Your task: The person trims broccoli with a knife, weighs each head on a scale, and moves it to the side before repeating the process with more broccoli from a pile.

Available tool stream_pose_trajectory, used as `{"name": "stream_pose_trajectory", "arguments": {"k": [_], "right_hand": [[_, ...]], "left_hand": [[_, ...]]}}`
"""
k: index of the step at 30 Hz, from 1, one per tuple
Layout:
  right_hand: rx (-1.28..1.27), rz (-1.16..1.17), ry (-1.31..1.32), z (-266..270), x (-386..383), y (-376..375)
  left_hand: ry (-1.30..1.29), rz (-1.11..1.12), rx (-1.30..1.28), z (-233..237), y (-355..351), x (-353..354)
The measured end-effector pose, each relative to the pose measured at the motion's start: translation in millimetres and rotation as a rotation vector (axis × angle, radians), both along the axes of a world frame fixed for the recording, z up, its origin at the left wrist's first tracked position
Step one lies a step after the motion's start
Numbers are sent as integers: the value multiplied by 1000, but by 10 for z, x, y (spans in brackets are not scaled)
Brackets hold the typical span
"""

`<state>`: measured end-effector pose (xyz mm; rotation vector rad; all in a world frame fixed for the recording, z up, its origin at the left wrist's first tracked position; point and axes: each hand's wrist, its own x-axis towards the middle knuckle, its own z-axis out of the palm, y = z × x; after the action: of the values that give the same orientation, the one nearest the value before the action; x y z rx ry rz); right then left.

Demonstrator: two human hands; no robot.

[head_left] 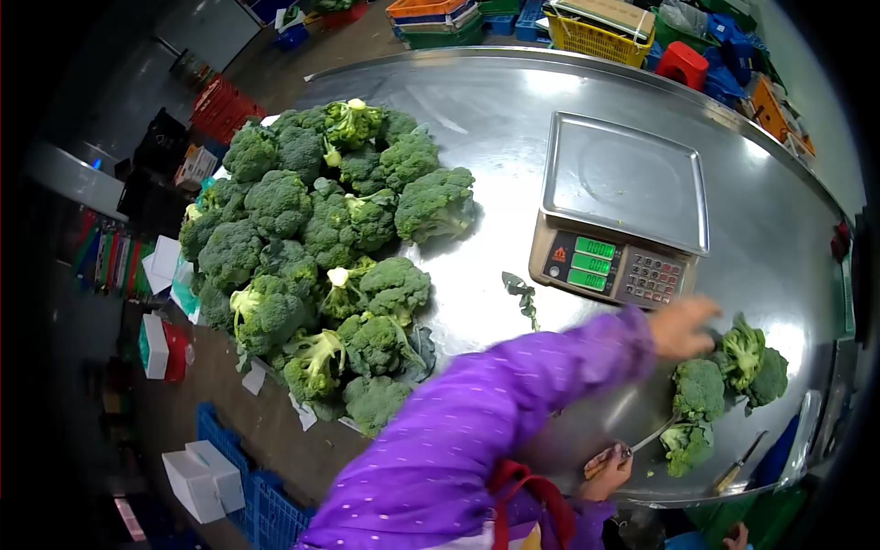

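My left hand (683, 328) reaches across the table in a purple sleeve (495, 385), blurred, with its fingers stretched out and nothing visible in them. It is just beyond the keypad corner of the weighing scale (625, 174), beside a small group of broccoli heads (744, 353) at the right. My right hand (608, 474), near the front edge, grips a knife (653, 434) by its handle. The blade points up and right towards the nearer broccoli (698, 390). A large heap of broccoli (280, 203) lies on the left side of the table.
A loose broccoli leaf (521, 295) lies left of the scale on the metal table (490, 275). Another knife (739, 464) rests near the right front edge. Another person's hand (736, 537) shows at the bottom. Crates (600, 37) stand behind, with blue crates (280, 513) at lower left.
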<state>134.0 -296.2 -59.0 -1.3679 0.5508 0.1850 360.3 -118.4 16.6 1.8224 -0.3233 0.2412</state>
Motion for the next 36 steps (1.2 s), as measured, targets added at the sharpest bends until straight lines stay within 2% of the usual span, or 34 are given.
{"name": "stream_pose_trajectory", "arguments": {"k": [2,3,4,5,6,7,8,9,11,14,19,22,25,27,31,36], "right_hand": [[45,27,47,34,40,95],[65,37,68,58,68,132],[98,45,93,79,83,184],[109,75,78,89,99,230],[121,103,61,88,115,289],[129,132,48,89,116,332],[137,158,29,82,121,379],[122,190,23,69,133,407],[94,251,16,63,142,461],[90,289,26,207,187,540],[60,282,18,241,209,497],[61,289,17,184,189,485],[45,292,13,191,184,470],[41,291,7,164,175,446],[49,250,23,151,159,375],[45,251,43,162,172,343]], "left_hand": [[-189,255,184,324,1026,-208],[-284,460,363,69,1595,-231],[-252,646,621,221,2082,-423],[0,774,945,165,2656,-690],[355,829,1151,327,2958,-916],[674,833,1186,481,3117,-1068],[795,827,1016,285,3421,-1256],[649,833,956,47,3664,-1438],[480,928,978,-15,3659,-1524],[298,913,877,58,3581,-1548],[193,747,452,581,3200,-1382],[-51,648,630,1094,2764,-1020],[-203,619,682,1268,2454,-524],[-245,601,636,1154,2369,-125],[11,534,689,843,2211,350],[-93,488,636,645,2061,431]]}}
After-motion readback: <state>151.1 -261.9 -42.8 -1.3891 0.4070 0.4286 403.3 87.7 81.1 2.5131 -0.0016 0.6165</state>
